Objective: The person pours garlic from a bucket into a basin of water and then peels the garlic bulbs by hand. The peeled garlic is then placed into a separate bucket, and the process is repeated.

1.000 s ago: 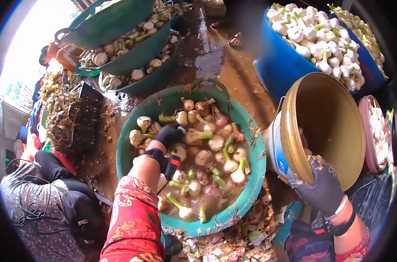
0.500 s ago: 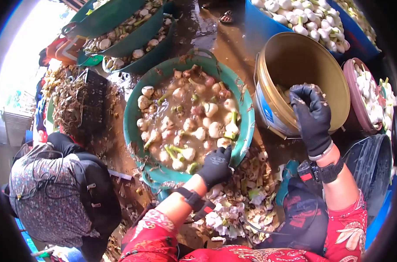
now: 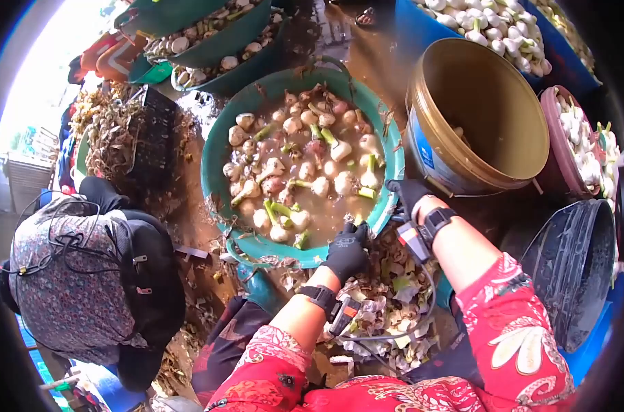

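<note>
A round green tub (image 3: 211, 154) of muddy water holds several garlic bulbs (image 3: 343, 182), some with green stems. My left hand (image 3: 348, 250), in a black glove, is at the tub's near rim, its fingers closed around a pale garlic bulb (image 3: 349, 218) that shows only in part. My right hand (image 3: 411, 198), also gloved in black, is at the tub's right rim. Its index finger and thumb are apart, with nothing seen between them; the other fingers are partly hidden. Beside it stands a tan bucket (image 3: 422, 103) with a few pale pieces inside.
Peelings (image 3: 394, 302) cover the floor below the tub. Cleaned white garlic fills a blue container (image 3: 415, 24) and a pink tub (image 3: 551, 123). A black basin (image 3: 576, 275) leans at right. Green tubs (image 3: 246, 75) stand at the back. A person (image 3: 71, 288) sits bent over at left.
My right hand has moved from over the tan bucket left and down to the tub's rim, its fingers opening. My left hand stays near the rim. The view has shifted slightly.
</note>
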Available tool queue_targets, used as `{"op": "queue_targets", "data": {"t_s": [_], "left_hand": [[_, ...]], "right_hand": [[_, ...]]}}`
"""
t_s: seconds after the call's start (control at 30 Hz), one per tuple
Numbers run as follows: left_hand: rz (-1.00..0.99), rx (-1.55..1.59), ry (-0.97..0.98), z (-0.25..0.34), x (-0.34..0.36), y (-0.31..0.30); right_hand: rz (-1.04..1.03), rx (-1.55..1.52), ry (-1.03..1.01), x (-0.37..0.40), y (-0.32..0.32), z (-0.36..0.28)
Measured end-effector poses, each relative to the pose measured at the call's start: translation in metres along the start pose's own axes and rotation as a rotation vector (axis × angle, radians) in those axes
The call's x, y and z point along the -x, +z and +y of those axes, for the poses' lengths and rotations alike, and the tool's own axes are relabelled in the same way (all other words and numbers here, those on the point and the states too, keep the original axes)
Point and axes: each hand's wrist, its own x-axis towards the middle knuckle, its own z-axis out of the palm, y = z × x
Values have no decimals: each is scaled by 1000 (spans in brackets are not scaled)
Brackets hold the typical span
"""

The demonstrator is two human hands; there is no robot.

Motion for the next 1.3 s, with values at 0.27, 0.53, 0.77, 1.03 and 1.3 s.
{"op": "queue_targets", "data": {"t_s": [0.27,0.53,0.77,1.03,1.3], "left_hand": [[0,31,77,-23,26,14],[-311,-156,109,-65,63,-3],[29,-54,-60,-2,97,-76],[191,68,62,43,142,-90],[183,620,162,84,184,-106]], "right_hand": [[20,-24,-62,28,16,40],[-155,-250,-237,40,36,143],[-176,-430,-41,98,22,99],[-245,-266,-352,206,5,66],[-516,48,-508,267,31,68]]}}
